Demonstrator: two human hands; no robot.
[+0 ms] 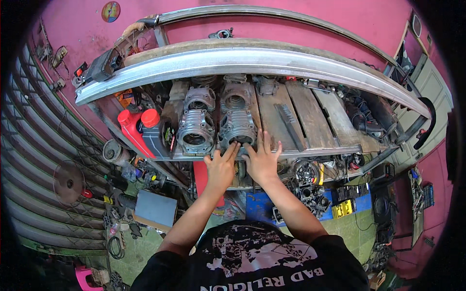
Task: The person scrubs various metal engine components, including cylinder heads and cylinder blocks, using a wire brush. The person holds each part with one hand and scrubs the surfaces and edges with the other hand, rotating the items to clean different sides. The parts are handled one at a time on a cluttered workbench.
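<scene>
Left hand [222,166] and right hand [263,163] are spread, nothing clasped, at the ribbed cylinder [238,125], near the front of the worktop [310,112]; by uneven pushing, it could be knocked against the neighbouring cylinder [196,119].

Cylinder [239,122] partly hidden by fingers [230,151], shirt [252,257] cropped

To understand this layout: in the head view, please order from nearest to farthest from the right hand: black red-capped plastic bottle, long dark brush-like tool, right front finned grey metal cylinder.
1. Finned cylinder: at the fingertips of the right hand.
2. Brush-like tool: ahead and to the right.
3. Black bottle: well to the left.
</scene>
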